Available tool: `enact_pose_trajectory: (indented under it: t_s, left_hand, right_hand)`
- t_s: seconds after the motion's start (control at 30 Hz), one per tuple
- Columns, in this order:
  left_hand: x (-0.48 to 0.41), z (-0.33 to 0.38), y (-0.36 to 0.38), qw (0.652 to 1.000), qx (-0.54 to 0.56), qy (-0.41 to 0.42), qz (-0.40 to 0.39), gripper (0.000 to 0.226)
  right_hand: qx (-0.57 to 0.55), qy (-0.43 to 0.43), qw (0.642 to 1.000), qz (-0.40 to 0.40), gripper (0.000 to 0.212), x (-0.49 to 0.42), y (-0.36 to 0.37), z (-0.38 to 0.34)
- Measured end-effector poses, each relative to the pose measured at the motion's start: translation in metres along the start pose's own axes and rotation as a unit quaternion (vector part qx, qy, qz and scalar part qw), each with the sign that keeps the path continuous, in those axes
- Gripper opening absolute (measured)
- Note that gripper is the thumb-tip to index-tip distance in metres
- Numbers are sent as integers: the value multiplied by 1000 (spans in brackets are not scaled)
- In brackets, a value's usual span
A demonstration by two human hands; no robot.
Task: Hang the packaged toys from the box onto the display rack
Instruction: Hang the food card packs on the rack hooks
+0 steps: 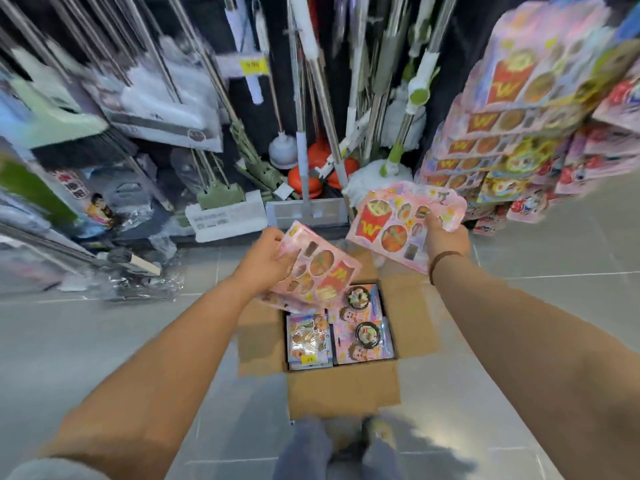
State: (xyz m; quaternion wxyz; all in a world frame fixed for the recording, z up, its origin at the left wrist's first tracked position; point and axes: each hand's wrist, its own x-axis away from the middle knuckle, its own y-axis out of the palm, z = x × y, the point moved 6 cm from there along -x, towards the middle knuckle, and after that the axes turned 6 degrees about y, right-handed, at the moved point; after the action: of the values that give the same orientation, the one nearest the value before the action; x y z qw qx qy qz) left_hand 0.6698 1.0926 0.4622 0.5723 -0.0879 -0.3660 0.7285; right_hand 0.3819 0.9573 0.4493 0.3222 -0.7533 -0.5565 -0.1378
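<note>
Person is standing over an open brown cardboard box [343, 386], holding one toy pack in each hand.

Left hand [266, 258] is gripping a pink card-backed fast-food toy pack [322, 271] by its edge, fingers curled round it, at the box's 11 o'clock. Right hand [446, 237] is pinching a second matching pack [388, 223] at 1 o'clock, nearer the crowded display rack [519, 126] at 2 o'clock, judged ready for hanging. Two stacks of other toy packs [308, 337] are lying flat in the box; their depth cannot be told.
</note>
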Motion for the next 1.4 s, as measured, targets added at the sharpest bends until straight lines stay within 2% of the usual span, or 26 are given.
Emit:
enact_pose_trajectory:
  t_s: [0.07, 0.17, 0.27, 0.37, 0.53, 0.67, 0.73, 0.8, 0.9, 1.0, 1.1, 1.17, 1.27, 1.33, 1.4]
  left_hand:
    - [6, 29, -28, 999, 43, -23, 4, 18]
    - [13, 78, -55, 998, 58, 12, -24, 15]
    - [17, 129, -69, 992, -43, 104, -62, 13]
    - [23, 171, -68, 966, -149, 182, -109, 17]
    - [24, 216, -58, 947, -192, 236, -102, 40]
    - [15, 252, -48, 943, -184, 258, -100, 32]
    - [12, 273, -40, 936, -202, 273, -97, 32]
    - [6, 296, -27, 933, -211, 275, -98, 37]
    - [-10, 330, -4, 929, -224, 278, -94, 38]
    - [-22, 362, 22, 937, -208, 266, -87, 39]
    - [-31, 399, 52, 947, -192, 250, -63, 44]
    - [-36, 420, 67, 951, -192, 238, -51, 48]
    - [-41, 444, 83, 952, -205, 224, -43, 53]
    - [-44, 460, 90, 954, -200, 220, -32, 51]
    - [-51, 471, 95, 959, -186, 214, -26, 45]
  right_hand:
    - [10, -27, 1000, 11, 49, 23, -26, -33]
    - [56, -81, 995, 1, 49, 57, -53, -72]
    - [88, -141, 985, -40, 33, 82, -70, -104]
    - [145, -197, 967, -67, 24, 109, -86, -130]
    - [163, -217, 959, -84, 22, 133, -111, -152]
    - [157, -219, 960, -69, 38, 123, -134, -157]
    - [147, -230, 960, -65, 23, 114, -149, -163]
    - [135, -238, 960, -59, 15, 99, -167, -175]
    - [129, -248, 959, -48, 23, 70, -194, -194]
    - [113, -253, 959, -57, 21, 40, -219, -217]
    - [97, -266, 955, -85, 35, 6, -248, -248]
    - [92, -276, 951, -105, 26, -16, -263, -270]
    - [58, -273, 951, -131, 27, -42, -279, -293]
    - [52, -274, 949, -146, 17, -59, -285, -309]
    - [55, -281, 944, -166, 20, -71, -284, -320]
